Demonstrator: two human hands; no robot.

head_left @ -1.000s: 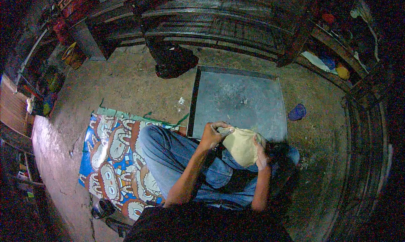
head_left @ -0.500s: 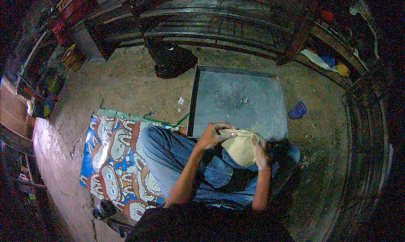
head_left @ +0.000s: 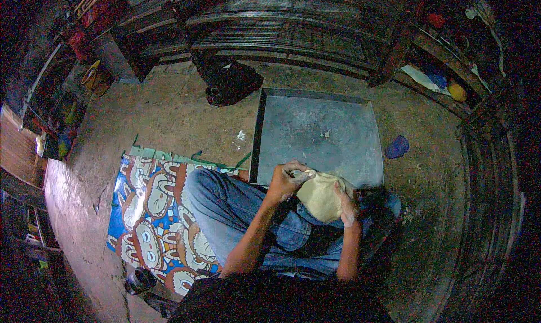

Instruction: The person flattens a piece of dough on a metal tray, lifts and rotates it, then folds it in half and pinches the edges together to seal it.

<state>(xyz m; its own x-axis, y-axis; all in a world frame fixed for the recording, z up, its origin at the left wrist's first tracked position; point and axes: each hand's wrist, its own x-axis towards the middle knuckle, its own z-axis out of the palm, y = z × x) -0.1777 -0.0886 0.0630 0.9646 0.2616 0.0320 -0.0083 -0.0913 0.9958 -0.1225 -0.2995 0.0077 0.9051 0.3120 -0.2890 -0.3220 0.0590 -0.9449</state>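
My left hand (head_left: 290, 176) pinches the upper left edge of a floppy round of pale dough (head_left: 318, 199), thumb and fingers closed on it. At the dough's right side, my right hand (head_left: 346, 207) grips the edge with the thumb along its face, and both hands are dusted with white. The dough is held up over my crossed, jean-covered legs (head_left: 220, 204), just in front of the near edge of a square metal tray (head_left: 371, 131) with a pale, powdery bottom. Some fingers of each hand are hidden by the dough.
A cartoon-printed mat (head_left: 146, 204) lies left of my legs. A dark bag (head_left: 231, 83) sits behind the tray, a small blue object (head_left: 397, 146) right of it. Dark slatted racks (head_left: 282, 30) line the back; containers (head_left: 96, 75) and shelves (head_left: 442, 75) stand at the sides.
My left fingers have shifted slightly along the dough's upper edge, and the dough's folds differ a little. The right hand stays on the dough.
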